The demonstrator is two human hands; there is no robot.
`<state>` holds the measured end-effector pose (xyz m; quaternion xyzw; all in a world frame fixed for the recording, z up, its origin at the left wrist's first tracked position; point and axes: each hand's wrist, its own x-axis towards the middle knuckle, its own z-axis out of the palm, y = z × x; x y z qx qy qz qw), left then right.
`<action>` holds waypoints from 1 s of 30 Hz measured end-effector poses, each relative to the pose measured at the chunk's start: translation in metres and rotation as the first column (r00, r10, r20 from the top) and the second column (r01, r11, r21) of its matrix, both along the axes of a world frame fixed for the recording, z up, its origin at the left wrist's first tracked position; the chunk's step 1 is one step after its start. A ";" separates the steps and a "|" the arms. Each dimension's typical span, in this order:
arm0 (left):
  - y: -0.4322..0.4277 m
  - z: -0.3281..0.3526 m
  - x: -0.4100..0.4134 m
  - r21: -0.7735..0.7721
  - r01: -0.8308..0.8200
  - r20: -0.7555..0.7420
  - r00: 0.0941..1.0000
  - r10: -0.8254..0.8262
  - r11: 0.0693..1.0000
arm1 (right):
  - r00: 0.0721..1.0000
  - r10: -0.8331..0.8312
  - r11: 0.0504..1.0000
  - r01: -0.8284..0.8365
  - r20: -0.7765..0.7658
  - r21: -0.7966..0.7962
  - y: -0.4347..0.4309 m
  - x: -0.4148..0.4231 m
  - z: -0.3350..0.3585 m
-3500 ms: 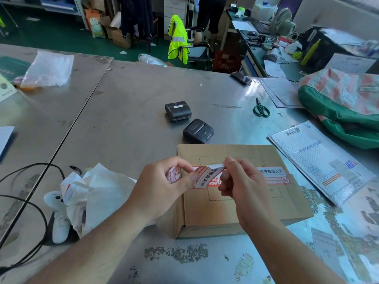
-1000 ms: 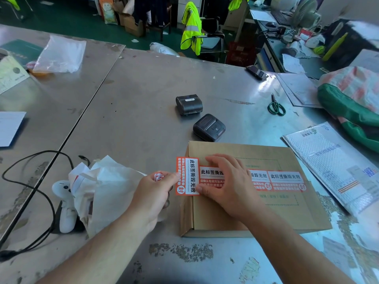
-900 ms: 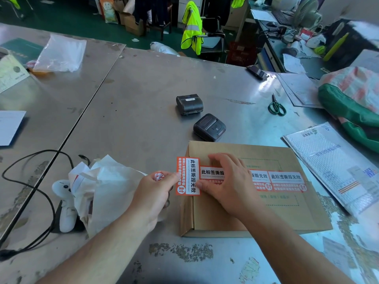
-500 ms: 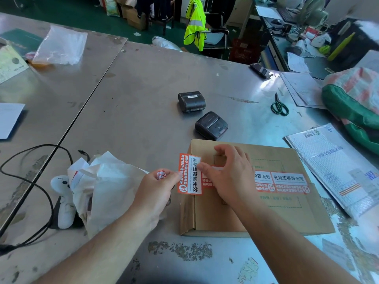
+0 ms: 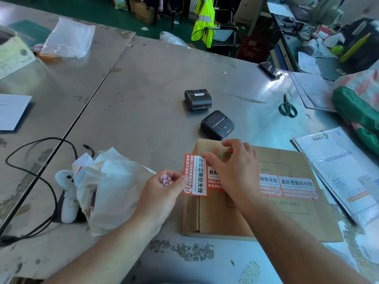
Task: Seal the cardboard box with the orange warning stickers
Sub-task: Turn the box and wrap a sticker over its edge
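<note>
Crumpled white paper [image 5: 114, 181] lies beside the left hand [image 5: 162, 193]; a black plastic printer [image 5: 217, 125] sits just beyond the right hand [image 5: 235, 171].

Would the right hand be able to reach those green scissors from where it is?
Probably yes: nothing stands between the right hand and the scissors, though it's busy pressing the sticker.

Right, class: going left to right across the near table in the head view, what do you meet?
Black cable, white handheld device, crumpled paper, left hand, orange sticker, right hand, bubble mailer.
</note>
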<state>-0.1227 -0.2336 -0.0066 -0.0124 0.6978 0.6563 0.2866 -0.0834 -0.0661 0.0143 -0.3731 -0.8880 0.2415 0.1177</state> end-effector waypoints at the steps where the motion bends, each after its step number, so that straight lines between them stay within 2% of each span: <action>1: -0.001 0.000 0.001 0.009 -0.005 0.016 1.000 0.005 1.000 | 1.000 0.001 1.000 -0.001 0.000 0.002 0.000 0.000 -0.001; 8: -0.004 0.007 0.006 0.094 -0.053 0.119 0.992 0.042 0.994 | 1.000 0.006 1.000 -0.006 -0.001 0.013 -0.001 0.001 -0.002; 14: -0.008 0.007 0.008 0.102 -0.022 0.101 0.995 0.012 0.995 | 0.999 0.038 0.999 -0.038 0.002 0.025 0.000 0.003 -0.002; 18: -0.009 0.001 0.009 0.086 -0.015 0.109 0.994 0.006 0.996 | 0.993 0.120 0.993 -0.121 0.021 0.017 0.005 0.008 0.000; 24: -0.010 -0.009 0.008 0.150 -0.075 0.281 0.959 0.031 0.986 | 0.967 0.252 0.968 -0.252 0.037 0.000 0.009 0.024 0.001; 30: -0.008 -0.014 0.010 0.226 -0.082 0.369 0.930 -0.007 0.971 | 0.918 0.377 0.924 -0.382 0.125 0.021 0.008 0.042 0.003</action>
